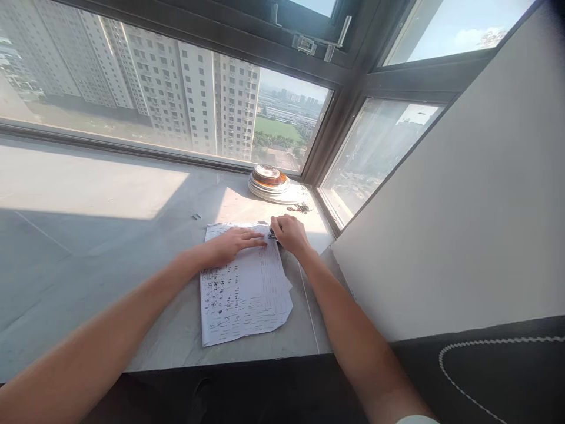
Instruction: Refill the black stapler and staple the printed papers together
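Observation:
A sheet of white paper (251,300), or a thin stack, lies on the grey sill with handwriting on its left part and many short dash-like marks, which look like staples. My left hand (232,244) rests flat on its upper part, fingers stretched to the right. At the paper's upper right edge my right hand (289,231) is closed around a small dark stapler (272,234), mostly hidden by the fingers. The stapler's metal front end sits at the paper, near my left fingertips. Cut or torn corners show at the paper's lower right.
Stacked plates or round dishes (269,184) stand by the window corner, with a bunch of keys (300,208) before them. Two small strips (196,217), perhaps staples, lie left of the paper. A white wall (463,206) bounds the right side; a beaded cord (445,359) hangs lower right.

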The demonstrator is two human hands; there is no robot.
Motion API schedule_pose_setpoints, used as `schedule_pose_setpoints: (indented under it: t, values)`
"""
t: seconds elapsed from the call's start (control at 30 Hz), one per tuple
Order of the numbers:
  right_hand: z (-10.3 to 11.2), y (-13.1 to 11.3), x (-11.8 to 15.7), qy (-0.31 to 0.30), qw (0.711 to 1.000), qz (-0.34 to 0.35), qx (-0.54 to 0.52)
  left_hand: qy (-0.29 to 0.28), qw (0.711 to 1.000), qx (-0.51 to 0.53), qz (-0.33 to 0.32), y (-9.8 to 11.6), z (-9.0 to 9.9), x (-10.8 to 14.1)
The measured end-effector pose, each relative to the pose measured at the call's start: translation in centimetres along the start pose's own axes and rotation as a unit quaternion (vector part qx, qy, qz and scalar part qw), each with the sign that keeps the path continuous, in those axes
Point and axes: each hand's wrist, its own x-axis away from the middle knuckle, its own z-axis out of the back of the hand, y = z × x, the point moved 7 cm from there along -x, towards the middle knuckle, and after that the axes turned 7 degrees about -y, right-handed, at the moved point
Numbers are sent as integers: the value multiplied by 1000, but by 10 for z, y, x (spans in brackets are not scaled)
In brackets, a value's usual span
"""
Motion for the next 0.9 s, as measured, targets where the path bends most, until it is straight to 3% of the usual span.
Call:
schedule_pose_setpoints:
  t: [0.6,0.9]
  values:
    - [-8,3,-3,-65,990,-61,107,8,999,-49,-15,1,1,-1]
    - [-9,9,-2,-37,995,-71,55,5,999,-49,0,1,4,-1]
